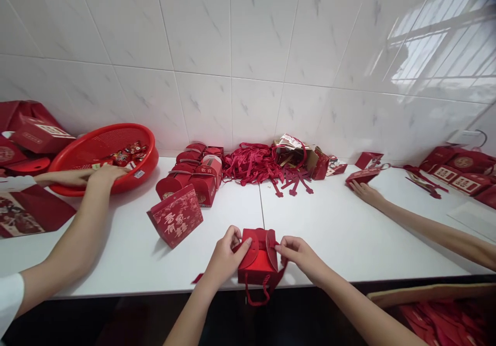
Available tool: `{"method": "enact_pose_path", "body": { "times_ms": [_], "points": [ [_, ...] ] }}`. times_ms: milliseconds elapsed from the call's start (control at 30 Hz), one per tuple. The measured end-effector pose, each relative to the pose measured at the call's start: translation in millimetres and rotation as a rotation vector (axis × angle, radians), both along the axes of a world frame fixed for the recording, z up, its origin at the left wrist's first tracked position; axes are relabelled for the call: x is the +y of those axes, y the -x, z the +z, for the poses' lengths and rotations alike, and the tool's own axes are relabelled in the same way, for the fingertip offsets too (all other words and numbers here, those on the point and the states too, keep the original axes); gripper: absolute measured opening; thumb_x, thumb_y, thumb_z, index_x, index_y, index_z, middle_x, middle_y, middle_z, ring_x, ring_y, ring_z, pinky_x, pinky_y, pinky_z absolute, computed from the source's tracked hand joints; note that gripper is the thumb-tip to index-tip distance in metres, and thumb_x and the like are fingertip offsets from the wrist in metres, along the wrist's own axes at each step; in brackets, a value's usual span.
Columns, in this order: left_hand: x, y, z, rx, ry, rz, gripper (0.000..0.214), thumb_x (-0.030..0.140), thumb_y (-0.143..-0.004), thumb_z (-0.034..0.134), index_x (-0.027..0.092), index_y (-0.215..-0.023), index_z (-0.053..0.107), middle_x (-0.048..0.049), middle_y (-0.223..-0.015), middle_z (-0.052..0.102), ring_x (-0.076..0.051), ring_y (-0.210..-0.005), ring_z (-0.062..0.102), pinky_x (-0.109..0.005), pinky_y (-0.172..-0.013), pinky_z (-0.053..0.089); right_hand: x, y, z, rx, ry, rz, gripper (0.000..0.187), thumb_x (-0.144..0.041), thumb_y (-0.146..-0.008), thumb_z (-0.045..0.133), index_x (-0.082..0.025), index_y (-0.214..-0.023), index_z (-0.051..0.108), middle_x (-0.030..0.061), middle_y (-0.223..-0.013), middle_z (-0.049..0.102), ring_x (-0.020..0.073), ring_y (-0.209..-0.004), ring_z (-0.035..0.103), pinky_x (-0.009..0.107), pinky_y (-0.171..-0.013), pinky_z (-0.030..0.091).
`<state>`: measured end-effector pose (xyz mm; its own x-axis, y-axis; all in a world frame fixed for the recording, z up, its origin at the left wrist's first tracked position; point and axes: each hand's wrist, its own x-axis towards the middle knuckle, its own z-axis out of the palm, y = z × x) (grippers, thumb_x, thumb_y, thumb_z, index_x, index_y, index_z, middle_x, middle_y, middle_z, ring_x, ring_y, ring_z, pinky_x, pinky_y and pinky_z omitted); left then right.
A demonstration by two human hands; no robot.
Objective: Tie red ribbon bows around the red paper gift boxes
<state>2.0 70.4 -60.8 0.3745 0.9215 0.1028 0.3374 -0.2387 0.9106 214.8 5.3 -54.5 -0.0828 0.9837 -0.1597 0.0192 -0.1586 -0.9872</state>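
A small red gift box (258, 274) sits at the front edge of the white table, its two rounded top flaps partly folded in. A twisted red cord handle (257, 302) hangs from its front over the edge. My left hand (229, 255) is closed on the box's left flap, thumb on top. Dark red ribbon (282, 278) hangs by the box's right side, and my right hand (302, 257) pinches it beside the right flap. Another ribbon end shows left of my left wrist; how it runs under that hand is hidden.
A red basket (149, 162) of wrapped sweets stands at left, another person's hands in it. Several finished red boxes (182, 178), a printed box (178, 217) and a ribbon pile (251, 162) lie ahead. At right, another hand (368, 193) touches a flat red box.
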Motion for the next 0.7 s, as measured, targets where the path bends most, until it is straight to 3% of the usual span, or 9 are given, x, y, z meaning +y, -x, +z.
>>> {"method": "enact_pose_path", "body": {
  "times_ms": [133,200,467,567,700],
  "points": [
    [6.0,11.6,6.7,-0.017,0.117,-0.078,0.031,0.045,-0.078,0.057,0.018,-0.065,0.048,0.005,-0.06,0.04,-0.011,-0.059,0.039,-0.024,-0.059,0.033,2.2,-15.1,2.3,0.059,0.126,0.142,0.039,-0.048,-0.074,0.067,-0.021,-0.065,0.04,-0.0125,-0.044,0.028,0.0045,-0.04,0.02,0.02,-0.042,0.019],
    [8.0,15.3,9.6,-0.032,0.159,-0.099,0.033,0.046,-0.076,0.059,0.017,-0.063,0.049,0.0032,-0.062,0.045,-0.012,-0.061,0.041,-0.025,-0.06,0.034,3.7,-21.1,5.6,0.009,0.142,0.188,0.036,-0.046,-0.074,0.067,-0.021,-0.069,0.043,-0.0128,-0.046,0.025,0.0046,-0.041,0.015,0.02,-0.041,0.014],
    [5.6,19.8,18.2,-0.011,0.145,-0.067,0.029,0.045,-0.074,0.06,0.017,-0.065,0.059,-0.0002,-0.066,0.056,-0.016,-0.066,0.05,-0.027,-0.066,0.039,3.3,-33.3,25.1,-0.325,-0.077,0.076,0.004,-0.02,-0.074,0.057,-0.018,-0.077,0.058,-0.0071,-0.059,0.04,0.0065,-0.049,0.035,0.021,-0.049,0.026],
    [4.6,22.4,24.3,-0.033,0.138,-0.036,0.03,0.046,-0.072,0.061,0.017,-0.063,0.06,-0.001,-0.064,0.058,-0.016,-0.066,0.052,-0.027,-0.065,0.041,3.3,-38.1,29.4,-0.378,-0.085,0.043,0.009,-0.016,-0.071,0.051,-0.018,-0.076,0.059,-0.0051,-0.06,0.046,0.0085,-0.052,0.042,0.022,-0.051,0.031],
    [8.3,30.6,31.0,-0.039,0.122,-0.001,0.033,0.046,-0.071,0.064,0.017,-0.056,0.057,0.0015,-0.057,0.054,-0.013,-0.057,0.048,-0.024,-0.056,0.039,2.0,-46.5,32.3,-0.419,-0.009,0.125,0.019,-0.013,-0.069,0.044,-0.018,-0.078,0.06,-0.0027,-0.058,0.055,0.0107,-0.053,0.048,0.022,-0.05,0.033]
  ]
}}
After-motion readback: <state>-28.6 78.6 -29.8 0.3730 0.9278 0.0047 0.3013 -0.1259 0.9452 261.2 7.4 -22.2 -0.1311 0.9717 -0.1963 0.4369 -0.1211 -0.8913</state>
